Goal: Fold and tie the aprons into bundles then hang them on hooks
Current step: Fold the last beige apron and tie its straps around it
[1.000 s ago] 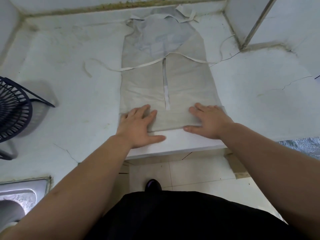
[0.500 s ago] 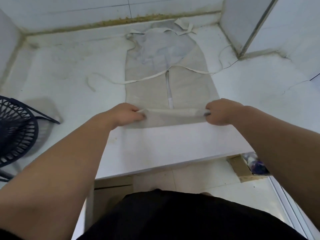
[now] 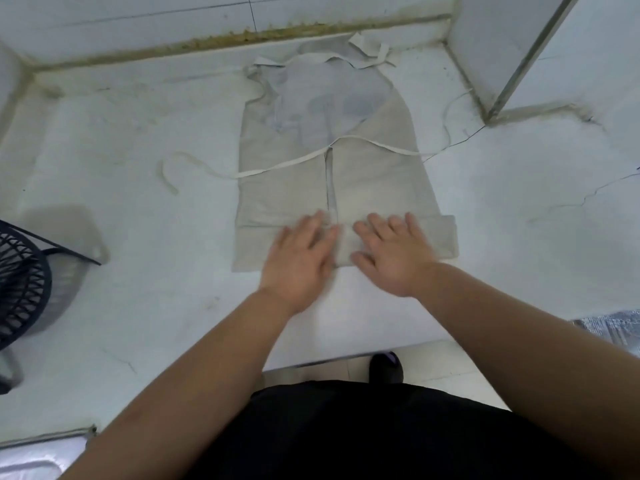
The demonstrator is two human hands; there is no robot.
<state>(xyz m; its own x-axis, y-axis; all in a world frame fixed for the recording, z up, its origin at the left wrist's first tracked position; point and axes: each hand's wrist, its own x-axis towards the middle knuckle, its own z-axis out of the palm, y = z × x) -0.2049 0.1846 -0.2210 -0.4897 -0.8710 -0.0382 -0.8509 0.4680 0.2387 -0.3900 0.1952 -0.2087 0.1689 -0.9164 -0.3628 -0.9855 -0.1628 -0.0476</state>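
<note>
Now: flat hands are pressing a folded hem

The apron (image 3: 346, 174) is lying spread on the white counter (image 3: 156, 271), bib pointing to 12 o'clock, its 6 o'clock hem turned up in a band. The left hand (image 3: 298, 261) and right hand (image 3: 391, 258) are resting side by side on that band, fingers straight, gripping nothing. Ties (image 3: 207, 168) are trailing toward 9 and 3 o'clock.

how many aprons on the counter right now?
1. The apron lies flat on the counter, left hand and right hand pressing its folded near edge. Others may be off-frame.
</note>
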